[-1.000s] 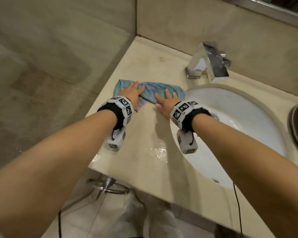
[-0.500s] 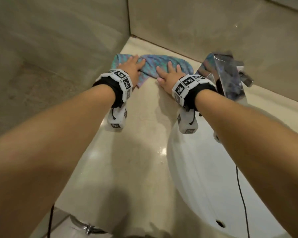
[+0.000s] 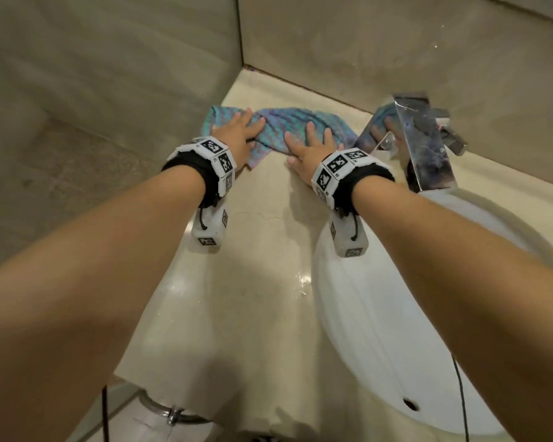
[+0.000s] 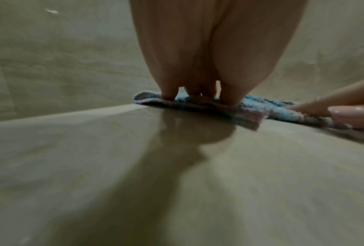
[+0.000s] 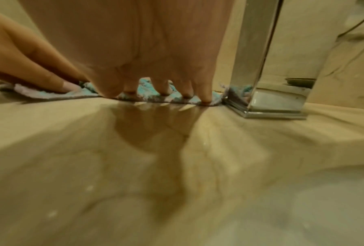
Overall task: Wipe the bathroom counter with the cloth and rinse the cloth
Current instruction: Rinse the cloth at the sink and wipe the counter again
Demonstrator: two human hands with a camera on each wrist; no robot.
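Observation:
A teal and purple cloth [image 3: 288, 126] lies spread on the beige counter [image 3: 262, 237] near the back wall. My left hand [image 3: 237, 135] presses flat on its left part, fingers straight. My right hand [image 3: 313, 148] presses flat on its right part, just left of the chrome faucet [image 3: 425, 145]. In the left wrist view the left fingertips [image 4: 231, 98] push down on the cloth [image 4: 250, 108]. The right wrist view shows the right fingertips [image 5: 206, 98] on the cloth [image 5: 143, 96], beside the faucet base [image 5: 267, 103].
The white sink basin [image 3: 396, 314] lies to the right, under my right forearm. Tiled walls [image 3: 109, 90] meet in a corner just behind the cloth. Water drops glisten on the counter beside the basin rim [image 3: 304, 279]. A metal ring fixture [image 3: 170, 413] hangs below the counter's front edge.
Both hands have pushed the cloth away from me, from the middle of the counter to the back by the wall and faucet. The view has leaned in closer.

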